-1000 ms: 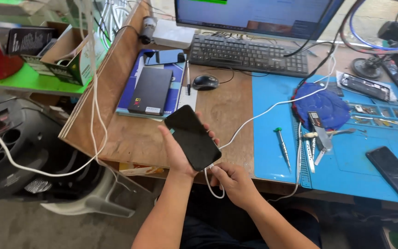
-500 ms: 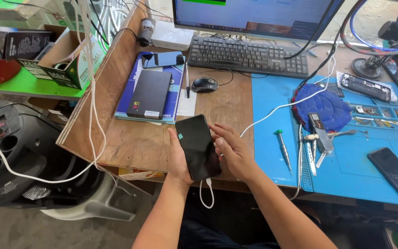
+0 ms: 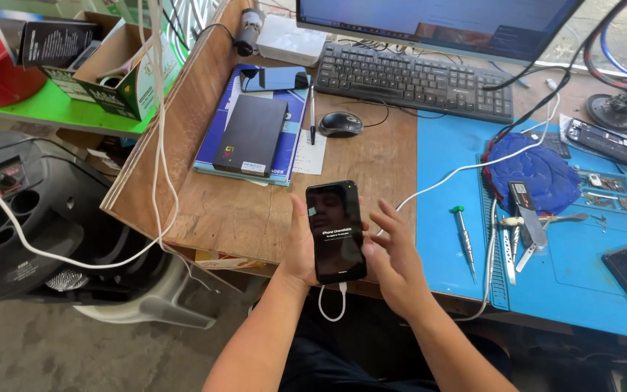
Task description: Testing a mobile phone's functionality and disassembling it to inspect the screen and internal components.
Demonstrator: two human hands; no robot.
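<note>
Holding the black phone (image 3: 336, 232) mid-frame over the desk edge (image 3: 183, 225), left hand (image 3: 305, 250) wrapped around it, right hand (image 3: 393, 258) spread beside. Yanking that white cable (image 3: 332, 308) could drop it, I reckon.

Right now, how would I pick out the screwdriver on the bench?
Find the blue mat covering the desk's right side. Near its left edge, just right of the right hand, lies a slim screwdriver alone. Its green cap sets it apart from the metal tools clustered further right.
</note>
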